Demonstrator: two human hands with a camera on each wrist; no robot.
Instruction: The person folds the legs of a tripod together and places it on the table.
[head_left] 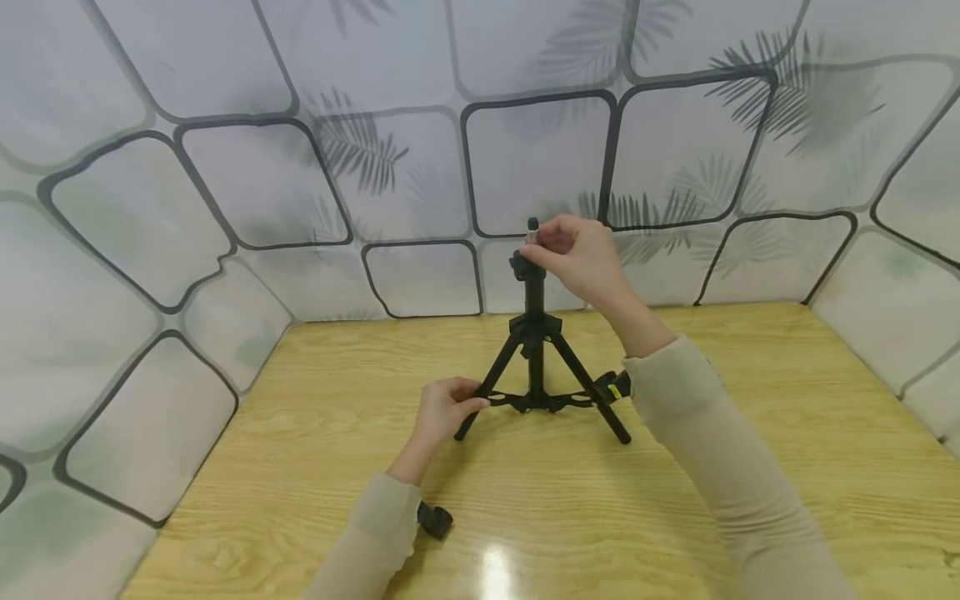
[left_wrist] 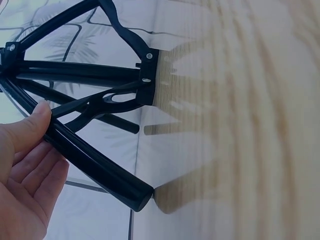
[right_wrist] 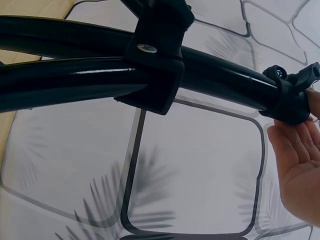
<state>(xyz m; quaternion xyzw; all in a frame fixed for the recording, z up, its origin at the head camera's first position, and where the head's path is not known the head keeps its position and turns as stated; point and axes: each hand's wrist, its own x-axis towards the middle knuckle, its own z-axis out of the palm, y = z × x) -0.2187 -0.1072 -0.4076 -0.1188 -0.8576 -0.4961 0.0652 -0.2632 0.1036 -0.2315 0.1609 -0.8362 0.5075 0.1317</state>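
Observation:
A black tripod stand (head_left: 535,296) stands upright on the wooden table with its legs spread. My left hand (head_left: 438,412) pinches one of its legs low down, by the flat brace. In the left wrist view, the thumb and fingers of that hand (left_wrist: 22,165) lie on either side of the leg (left_wrist: 100,165), above its foot. Up at the top, my right hand (head_left: 581,254) pinches the short silvery post (head_left: 532,237) with a black tip. The right wrist view shows this hand (right_wrist: 300,175) right at the black collar (right_wrist: 285,107) on the column; its fingertips are partly cut off.
The wooden table (head_left: 322,467) extends around the stand. A patterned wall covering (head_left: 540,167) rises close behind it and along both sides. Small black devices sit by both cuffs, one (head_left: 615,387) with a yellow mark, another (head_left: 435,521) near the left sleeve.

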